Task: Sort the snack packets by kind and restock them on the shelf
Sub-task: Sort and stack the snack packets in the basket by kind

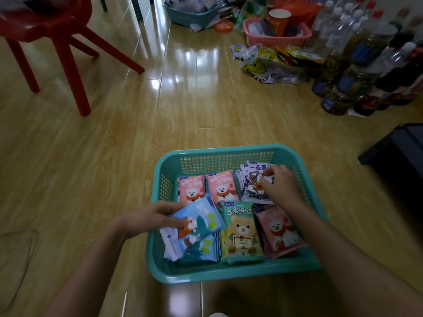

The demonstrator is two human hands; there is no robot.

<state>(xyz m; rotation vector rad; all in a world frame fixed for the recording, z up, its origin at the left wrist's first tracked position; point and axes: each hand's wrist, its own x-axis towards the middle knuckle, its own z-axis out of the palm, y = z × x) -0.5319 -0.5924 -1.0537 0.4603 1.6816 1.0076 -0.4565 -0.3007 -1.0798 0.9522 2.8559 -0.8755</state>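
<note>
At lower centre of the frame, a teal basket [229,274] stood on the wooden floor [91,156] and held the snack packets in groups. The left hand [158,217], at the basket's lower left, gripped a blue packet [206,219] between thumb and curled fingers, above a stack of blue packets [194,250]. The right hand [281,184], at the basket's upper right, pinched the top of a white packet [254,191] that leaned on others of its kind. Two pink packets [192,188] lay side by side along the far wall; a green packet [241,232] lay at the near centre. A red chair [57,30] occupied the upper left, a pink basket [277,38] and bottles [357,72] the upper right.
</note>
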